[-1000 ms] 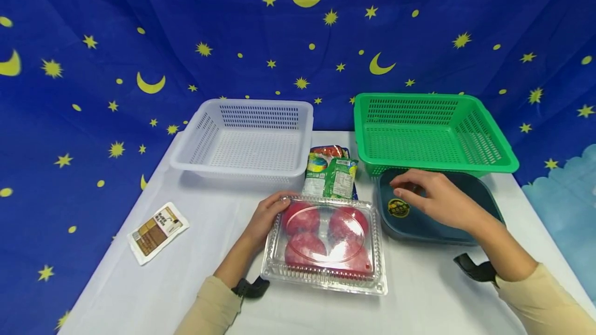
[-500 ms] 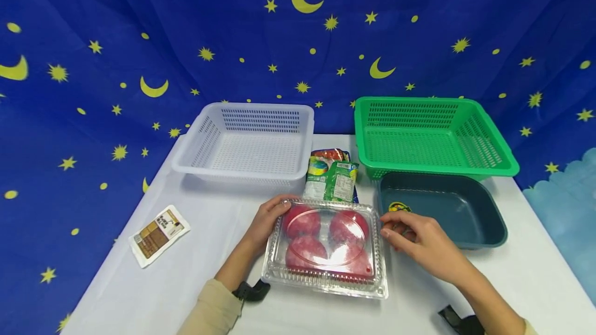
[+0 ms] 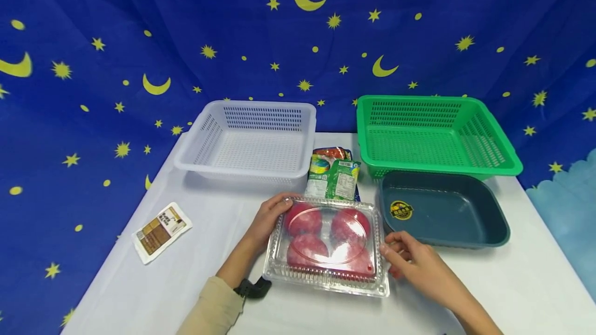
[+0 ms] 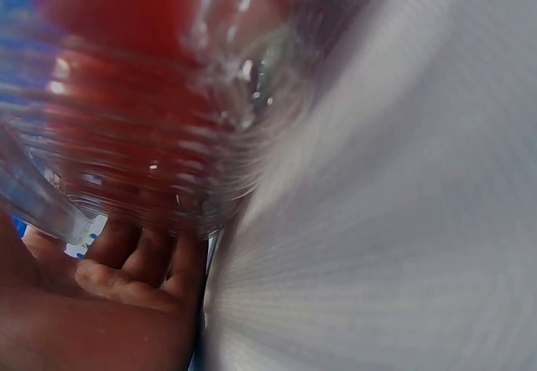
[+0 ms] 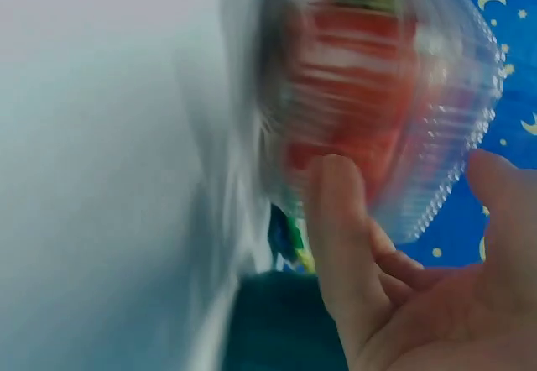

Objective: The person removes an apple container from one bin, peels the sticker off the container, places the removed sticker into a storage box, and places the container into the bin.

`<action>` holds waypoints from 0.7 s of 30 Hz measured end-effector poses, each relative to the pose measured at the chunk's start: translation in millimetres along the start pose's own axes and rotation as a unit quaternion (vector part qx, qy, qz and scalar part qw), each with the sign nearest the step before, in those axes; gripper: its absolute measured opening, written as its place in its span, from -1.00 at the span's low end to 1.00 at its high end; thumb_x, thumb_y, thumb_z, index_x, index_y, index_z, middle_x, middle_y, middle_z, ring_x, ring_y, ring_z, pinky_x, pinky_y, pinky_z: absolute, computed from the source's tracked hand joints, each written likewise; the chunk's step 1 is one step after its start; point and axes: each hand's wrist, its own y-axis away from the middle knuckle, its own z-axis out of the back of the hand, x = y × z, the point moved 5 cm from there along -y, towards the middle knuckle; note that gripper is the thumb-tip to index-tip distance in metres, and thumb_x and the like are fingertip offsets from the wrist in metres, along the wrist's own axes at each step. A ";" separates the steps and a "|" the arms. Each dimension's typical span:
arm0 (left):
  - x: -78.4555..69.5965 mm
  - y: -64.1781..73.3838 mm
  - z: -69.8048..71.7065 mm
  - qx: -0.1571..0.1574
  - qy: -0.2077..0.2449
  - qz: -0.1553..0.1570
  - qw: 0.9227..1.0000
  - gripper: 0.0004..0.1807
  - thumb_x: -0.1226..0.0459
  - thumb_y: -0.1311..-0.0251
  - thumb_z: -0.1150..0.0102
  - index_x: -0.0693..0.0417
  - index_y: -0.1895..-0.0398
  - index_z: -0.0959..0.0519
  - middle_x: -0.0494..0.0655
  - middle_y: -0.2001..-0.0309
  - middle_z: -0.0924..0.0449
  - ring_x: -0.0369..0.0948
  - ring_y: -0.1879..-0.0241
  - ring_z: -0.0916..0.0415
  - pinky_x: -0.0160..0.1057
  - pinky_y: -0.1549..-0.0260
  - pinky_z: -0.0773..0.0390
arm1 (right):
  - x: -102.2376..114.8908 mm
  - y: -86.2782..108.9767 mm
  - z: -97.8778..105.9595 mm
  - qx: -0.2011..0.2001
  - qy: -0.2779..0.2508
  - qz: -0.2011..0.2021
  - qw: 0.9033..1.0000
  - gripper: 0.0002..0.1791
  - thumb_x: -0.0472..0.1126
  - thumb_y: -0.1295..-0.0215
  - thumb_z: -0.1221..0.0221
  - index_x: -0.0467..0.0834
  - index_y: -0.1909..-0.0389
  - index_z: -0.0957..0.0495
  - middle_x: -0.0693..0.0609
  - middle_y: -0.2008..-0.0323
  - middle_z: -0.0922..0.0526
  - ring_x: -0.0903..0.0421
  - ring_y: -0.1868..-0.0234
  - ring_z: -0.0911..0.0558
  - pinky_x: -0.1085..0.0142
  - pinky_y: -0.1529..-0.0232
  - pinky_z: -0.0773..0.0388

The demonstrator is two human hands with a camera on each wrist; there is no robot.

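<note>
A clear plastic clamshell box point(image 3: 326, 247) holding several round red fruits point(image 3: 304, 249) sits at the front middle of the white table. My left hand point(image 3: 267, 221) grips its upper left edge, thumb on the rim; in the left wrist view the fingers point(image 4: 143, 258) curl against the box's ribbed side. At the box's right edge is my right hand point(image 3: 416, 265), thumb by the rim. The right wrist view shows its index finger point(image 5: 336, 220) extended close to the box wall, with the thumb apart; blur hides whether they touch.
Behind stand a white basket point(image 3: 247, 172) and a green basket point(image 3: 437, 169). A dark blue basin point(image 3: 447, 216) with a round label lies right of the box. Snack packets point(image 3: 335, 177) lie between the baskets. A brown-and-white packet point(image 3: 162, 231) lies at left.
My right hand has come from over the dark blue basin, leftward and toward me, to the clamshell box's right edge. The left hand keeps its grip and the box stays in place.
</note>
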 end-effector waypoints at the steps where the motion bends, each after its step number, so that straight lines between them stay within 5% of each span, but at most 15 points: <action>1: -0.3 -0.1 0.0 0.000 0.002 -0.002 1.000 -0.54 0.06 -0.31 -0.07 0.16 -0.14 -0.52 0.07 -0.06 -0.55 -0.01 -0.07 -0.48 -0.08 0.00 -0.52 | -0.9 -0.6 -2.5 0.009 -0.014 -0.001 1.000 -0.49 0.17 -0.33 -0.11 -0.21 0.02 -0.45 0.02 0.35 -0.60 0.09 0.44 -0.65 0.29 0.43 -0.60; 12: -0.4 0.3 0.7 -0.002 -0.001 -0.002 1.000 -0.54 0.04 -0.31 -0.06 0.15 -0.13 -0.52 0.07 -0.07 -0.54 -0.01 -0.08 -0.47 -0.08 -0.01 -0.51 | -7.6 -3.6 -20.5 0.108 -0.128 0.011 0.986 -0.62 -0.10 -0.44 -0.07 -0.32 0.06 -0.21 -0.12 0.27 -0.55 0.03 0.24 -0.61 0.26 0.30 -0.59; 17: -1.5 -0.2 1.8 -0.010 -0.016 -0.011 1.000 -0.58 0.10 -0.35 -0.04 0.17 -0.11 -0.54 0.05 -0.05 -0.56 -0.04 -0.09 -0.47 -0.11 -0.05 -0.48 | -4.0 -1.6 -27.4 0.106 -0.193 0.014 0.975 -0.68 -0.19 -0.41 -0.09 -0.31 0.12 -0.19 -0.13 0.22 -0.48 0.05 0.23 -0.57 0.28 0.25 -0.55; 21: -3.0 -0.1 2.9 -0.016 -0.021 -0.006 1.000 -0.63 0.17 -0.39 0.00 0.19 -0.12 -0.54 0.03 -0.04 -0.58 -0.06 -0.07 -0.48 -0.12 -0.03 -0.50 | -0.9 -0.2 -32.2 0.083 -0.289 -0.021 0.953 -0.73 -0.23 -0.37 -0.11 -0.27 0.17 -0.22 -0.11 0.19 -0.39 0.08 0.23 -0.53 0.25 0.24 -0.56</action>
